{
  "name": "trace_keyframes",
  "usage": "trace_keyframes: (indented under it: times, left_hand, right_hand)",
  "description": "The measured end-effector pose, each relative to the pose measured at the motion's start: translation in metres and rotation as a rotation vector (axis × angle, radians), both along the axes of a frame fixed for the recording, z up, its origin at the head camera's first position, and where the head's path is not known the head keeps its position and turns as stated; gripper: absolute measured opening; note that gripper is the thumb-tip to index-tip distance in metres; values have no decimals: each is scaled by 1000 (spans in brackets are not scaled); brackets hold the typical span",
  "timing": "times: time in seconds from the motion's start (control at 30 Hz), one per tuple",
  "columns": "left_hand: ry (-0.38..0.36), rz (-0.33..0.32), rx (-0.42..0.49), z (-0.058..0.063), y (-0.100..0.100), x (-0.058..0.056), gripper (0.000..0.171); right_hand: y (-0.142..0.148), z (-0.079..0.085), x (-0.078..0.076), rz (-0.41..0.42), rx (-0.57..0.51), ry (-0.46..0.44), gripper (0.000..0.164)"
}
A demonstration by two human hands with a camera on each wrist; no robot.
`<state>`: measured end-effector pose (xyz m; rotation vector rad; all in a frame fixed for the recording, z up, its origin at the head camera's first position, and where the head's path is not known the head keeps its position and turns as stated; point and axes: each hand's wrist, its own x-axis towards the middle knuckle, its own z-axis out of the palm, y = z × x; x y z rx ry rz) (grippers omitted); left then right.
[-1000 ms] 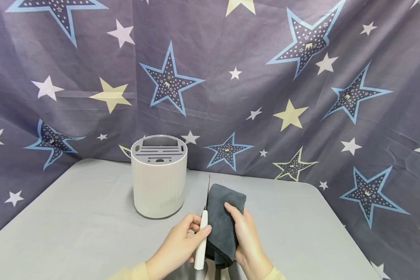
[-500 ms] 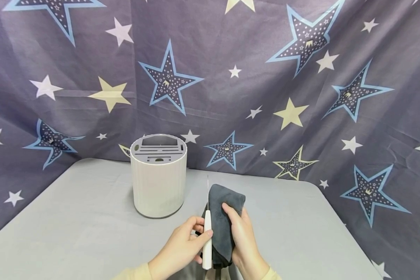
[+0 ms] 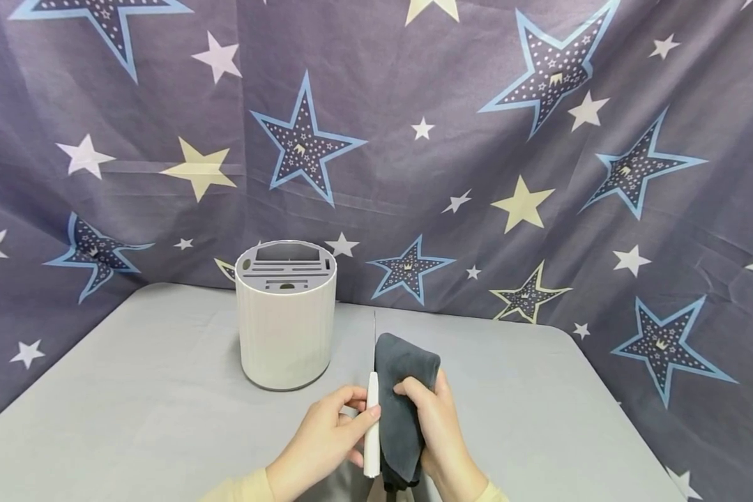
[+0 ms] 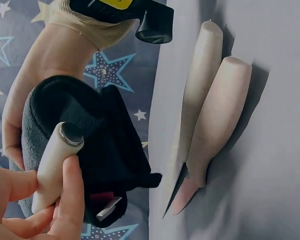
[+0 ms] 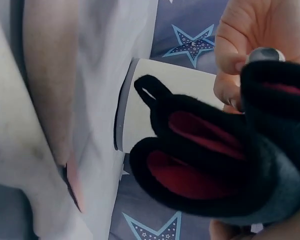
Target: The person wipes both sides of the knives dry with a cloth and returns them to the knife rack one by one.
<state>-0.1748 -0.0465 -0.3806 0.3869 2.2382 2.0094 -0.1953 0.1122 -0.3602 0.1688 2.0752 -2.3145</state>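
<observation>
In the head view my left hand holds a knife by its white handle, its thin blade pointing up and away, almost edge-on. A folded dark grey cloth is gripped by my right hand, thumb on its front face, right alongside the knife. The right wrist view shows the cloth's black edging, a loop and red lining. Part of the blade is hidden by the cloth. From the left wrist, the rounded metal end of the handle shows between my fingers.
A white round knife block with a grey slotted top stands on the grey table, left of centre. Two more pale-handled tools, one pale and one pinkish, lie close to me. A star-patterned curtain hangs behind.
The knife has shifted slightly right against the cloth and turned more upright and edge-on. My right thumb has slid lower on the cloth. The knife block stays in place.
</observation>
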Motion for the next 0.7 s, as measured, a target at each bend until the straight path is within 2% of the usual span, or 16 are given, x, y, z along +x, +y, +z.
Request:
trace_keyframes:
  times: [0.37,0.57,0.7]
  left_hand:
    - [9,34,11,-1,-3,-4,44]
    - [-15,81,13,-1,-3,-6,44]
    - [-3,105,14,-2,-5,-7,45]
  right_hand:
    - [2,-1,8,68,90,22,51]
    - [2,-4,14,128,96,26,54]
    - [2,-8,18,158,92,49,57]
